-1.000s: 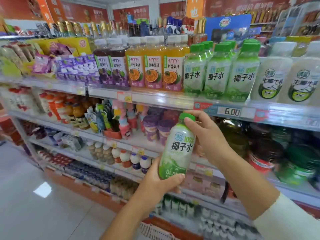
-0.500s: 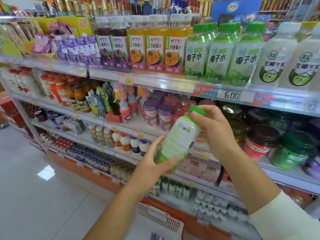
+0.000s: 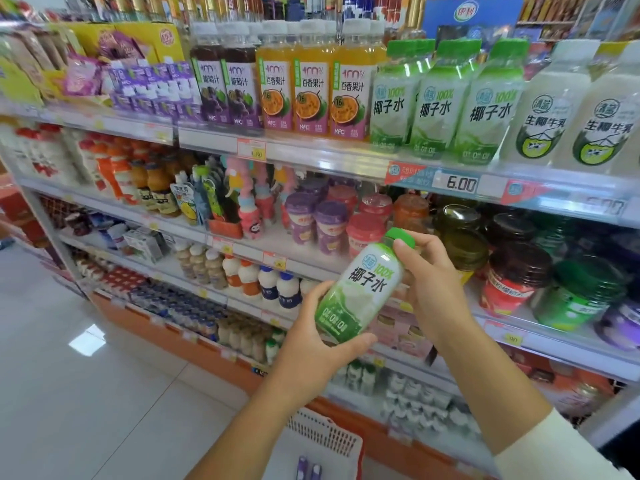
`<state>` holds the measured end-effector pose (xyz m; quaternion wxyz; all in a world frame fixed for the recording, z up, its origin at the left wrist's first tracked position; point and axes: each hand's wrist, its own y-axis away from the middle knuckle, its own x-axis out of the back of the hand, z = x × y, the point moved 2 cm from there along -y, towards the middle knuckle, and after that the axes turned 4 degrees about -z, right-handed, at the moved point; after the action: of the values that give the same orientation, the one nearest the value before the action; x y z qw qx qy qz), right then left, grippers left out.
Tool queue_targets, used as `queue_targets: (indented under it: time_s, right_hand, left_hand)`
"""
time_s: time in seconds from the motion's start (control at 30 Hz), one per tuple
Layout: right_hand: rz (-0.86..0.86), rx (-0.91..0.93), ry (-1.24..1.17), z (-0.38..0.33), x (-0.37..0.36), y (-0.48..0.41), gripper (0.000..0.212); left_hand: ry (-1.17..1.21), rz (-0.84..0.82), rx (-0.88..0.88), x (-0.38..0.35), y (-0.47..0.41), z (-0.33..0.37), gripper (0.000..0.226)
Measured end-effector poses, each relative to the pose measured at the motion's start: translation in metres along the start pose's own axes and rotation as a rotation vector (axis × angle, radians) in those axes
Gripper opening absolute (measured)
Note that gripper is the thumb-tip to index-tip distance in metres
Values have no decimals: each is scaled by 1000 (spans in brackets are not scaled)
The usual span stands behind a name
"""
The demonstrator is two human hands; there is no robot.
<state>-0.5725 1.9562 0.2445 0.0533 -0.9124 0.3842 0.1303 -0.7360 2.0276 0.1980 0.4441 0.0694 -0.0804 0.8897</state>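
A bottle (image 3: 360,289) is held tilted before the shelves (image 3: 207,142), cap toward 1 o'clock. The grip of the left hand (image 3: 311,351) is closed round its base, that of the right hand (image 3: 433,282) round its neck. It is judged full, stiff, fairly heavy and slick, so the waist is best grasped. "100% 椰子水" is printed on it, "6.00" on the price tag (image 3: 460,184) at 1 o'clock

Below the coconut water bottle (image 3: 360,289), the bottom edge is cutting off the white basket (image 3: 325,441); behind this bottle, fingertips of the left hand (image 3: 308,344) are hiding.
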Motion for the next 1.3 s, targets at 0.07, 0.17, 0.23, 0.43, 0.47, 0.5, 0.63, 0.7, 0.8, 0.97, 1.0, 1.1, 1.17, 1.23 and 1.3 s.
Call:
queue_targets:
  time_s: [0.07,0.17,0.23,0.43,0.47,0.5,0.63,0.7,0.8,0.97,1.0,1.1,1.17,1.23,1.3]
  right_hand:
    - [-7,0,-49,0,1,2,23]
    - [-84,-4,-190,-4,-1,5,27]
    - [-136,-19,-187,-6,-2,7,27]
    - [-11,28,33,-11,5,7,19]
    - [-9,22,-19,-11,6,7,20]
    - [-15,16,-69,-11,8,6,21]
    - [-103,0,-195,-13,10,6,28]
    - [-158,-9,-263,-15,10,5,27]
    - [-131,-9,-104,-20,12,1,25]
    - [-44,-22,47,-25,21,-1,20]
    - [-36,-19,56,-28,23,-2,20]
    - [-37,14,56,-42,25,-3,16]
    - [-31,50,86,-57,27,-4,16]
    - [-1,95,178,-77,29,-5,21]
    - [16,143,258,-105,32,-8,24]
  left_hand:
    - [279,-121,137,-1,0,-7,80]
    - [698,-209,223,-2,0,-7,74]
    - [587,-148,157,-2,1,-1,74]
    - [-98,62,-32,2,3,7,70]
    - [-100,38,-17,2,3,7,71]
    - [-65,5,21,2,2,6,73]
    - [399,-211,227,6,-9,-1,82]
    - [326,-206,173,4,-11,2,64]
    - [74,-4,61,3,-16,7,56]
    - [-86,34,-11,-3,-21,4,62]
    - [-89,16,-5,-4,-23,3,63]
    - [-91,-17,-18,-5,-32,9,61]
    - [-84,-41,-57,-9,-41,18,61]
    - [-70,-52,-104,-17,-52,29,65]
    - [-68,-72,-165,-25,-66,45,70]
